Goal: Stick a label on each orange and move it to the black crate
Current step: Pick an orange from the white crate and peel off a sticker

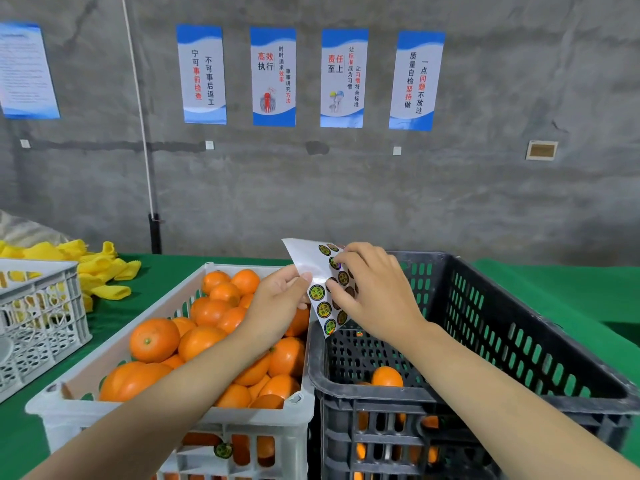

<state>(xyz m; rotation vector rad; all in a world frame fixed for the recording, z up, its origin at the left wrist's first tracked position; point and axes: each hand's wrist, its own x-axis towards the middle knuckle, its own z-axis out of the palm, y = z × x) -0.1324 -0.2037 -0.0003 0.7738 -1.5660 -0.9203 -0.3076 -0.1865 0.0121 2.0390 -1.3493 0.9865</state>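
My left hand (277, 299) pinches the edge of a white label sheet (313, 268) that carries several round green-and-black stickers, held up above the gap between two crates. The fingertips of my right hand (372, 292) are curled onto the stickers on that sheet. Below left, a white crate (86, 372) is filled with several oranges (154, 339). The black crate (519, 306) at the right holds an orange (387, 376) at its bottom, with more showing through the slots.
A second white crate (41, 323) stands at the far left on the green table (568, 289). Yellow foam fruit sleeves (100, 268) are piled behind it. A grey concrete wall with posters rises behind the table.
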